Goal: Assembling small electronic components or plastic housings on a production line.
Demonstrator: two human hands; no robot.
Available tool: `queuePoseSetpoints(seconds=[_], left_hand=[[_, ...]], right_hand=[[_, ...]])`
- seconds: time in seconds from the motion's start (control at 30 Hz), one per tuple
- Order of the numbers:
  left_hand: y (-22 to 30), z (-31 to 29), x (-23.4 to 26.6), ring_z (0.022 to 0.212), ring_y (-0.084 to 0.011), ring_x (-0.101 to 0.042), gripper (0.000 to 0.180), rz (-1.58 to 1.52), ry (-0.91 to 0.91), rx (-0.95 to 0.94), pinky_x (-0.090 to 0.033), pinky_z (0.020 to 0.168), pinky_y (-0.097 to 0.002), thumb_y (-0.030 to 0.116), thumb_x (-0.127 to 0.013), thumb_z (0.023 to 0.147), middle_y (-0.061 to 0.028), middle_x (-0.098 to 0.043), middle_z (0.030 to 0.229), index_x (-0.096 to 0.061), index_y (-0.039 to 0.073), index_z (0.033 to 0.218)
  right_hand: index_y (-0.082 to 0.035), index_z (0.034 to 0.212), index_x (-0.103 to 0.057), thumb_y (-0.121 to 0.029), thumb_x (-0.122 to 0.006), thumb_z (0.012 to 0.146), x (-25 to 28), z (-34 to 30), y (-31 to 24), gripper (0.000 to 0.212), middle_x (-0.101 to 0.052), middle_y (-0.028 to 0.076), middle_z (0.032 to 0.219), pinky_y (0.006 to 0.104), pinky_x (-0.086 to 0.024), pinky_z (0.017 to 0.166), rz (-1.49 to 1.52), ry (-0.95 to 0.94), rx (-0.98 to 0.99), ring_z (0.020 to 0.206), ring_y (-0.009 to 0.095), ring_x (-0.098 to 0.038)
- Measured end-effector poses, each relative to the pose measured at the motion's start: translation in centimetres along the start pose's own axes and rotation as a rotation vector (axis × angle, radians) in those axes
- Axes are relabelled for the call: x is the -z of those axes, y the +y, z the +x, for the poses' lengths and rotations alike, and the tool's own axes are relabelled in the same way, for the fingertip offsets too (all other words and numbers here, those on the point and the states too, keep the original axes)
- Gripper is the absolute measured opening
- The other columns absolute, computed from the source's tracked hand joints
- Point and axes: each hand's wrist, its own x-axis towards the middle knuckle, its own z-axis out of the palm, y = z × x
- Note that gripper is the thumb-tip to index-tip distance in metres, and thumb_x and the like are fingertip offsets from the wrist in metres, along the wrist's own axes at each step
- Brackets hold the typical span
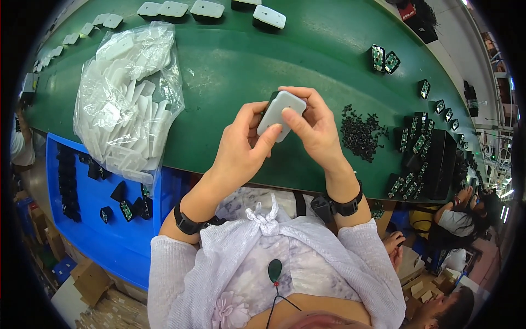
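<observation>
Between my two hands, over the green table, is a small black plastic case with a translucent white cover [280,113] on top. My left hand [244,134] grips its left side, with the thumb on the cover's lower part. My right hand [315,123] holds the right and far sides, and its thumb presses on the cover. To the right of my right hand lies a pile of small black screws [361,131]. Left of my hands rests a clear plastic bag [131,104] full of loose white covers.
Several covered cases [208,10] stand along the far side of the green table [230,60]. Open cases with circuit boards [416,134] gather at the right beside a black box [440,164]. A blue tray [104,247] with more cases sits at the left. Other people work at the right.
</observation>
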Motion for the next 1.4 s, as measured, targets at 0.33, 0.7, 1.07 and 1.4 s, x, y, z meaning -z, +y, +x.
queuePoseSetpoints(seconds=[0.33,0.7,1.07,1.4], left_hand=[[-0.3,0.0,-0.2,0.079,-0.0157,-0.065,0.037,-0.038,0.012,-0.093,-0.053,0.065,-0.0268,0.007,-0.063,0.089,-0.0155,-0.065,0.099,-0.048,-0.004,0.121],[-4.9,2.2,2.0,0.097,-0.0306,-0.057,0.055,1.005,0.131,-0.769,-0.047,0.082,-0.041,-0.003,-0.069,0.066,-0.0123,-0.058,0.11,-0.059,0.008,0.119],[-5.1,1.2,2.1,0.113,-0.0262,-0.052,0.08,0.768,0.077,-0.523,-0.038,0.094,-0.04,0.003,-0.077,0.064,-0.0048,-0.061,0.116,-0.044,0.01,0.137],[-4.7,1.2,2.2,0.112,-0.0261,-0.052,0.078,0.773,0.018,-0.527,-0.037,0.093,-0.0394,0.003,-0.076,0.067,-0.0045,-0.062,0.116,-0.044,0.009,0.137]], right_hand=[[-0.002,0.124,-0.052,-0.013,-0.064,0.09,0.3,-0.1,-0.1,0.038,-0.058,0.006,0.113,0.0296,-0.044,0.092,0.016,-0.042,0.061,0.105,0.014,-0.055],[-0.003,0.121,-0.055,-0.003,-0.069,0.081,1.3,-1.3,2.5,0.042,-0.058,0.012,0.123,0.0346,-0.045,0.097,-0.619,-0.032,0.215,0.111,0.024,-0.058],[0.002,0.12,-0.056,0.008,-0.064,0.081,2.0,-2.4,2.5,0.04,-0.055,0.014,0.125,0.0341,-0.042,0.102,-0.529,-0.017,0.273,0.118,0.025,-0.053],[-0.007,0.111,-0.064,-0.003,-0.072,0.075,3.9,-1.7,1.6,0.037,-0.06,0.012,0.116,0.0405,-0.042,0.095,-1.221,0.262,0.441,0.106,0.034,-0.057]])
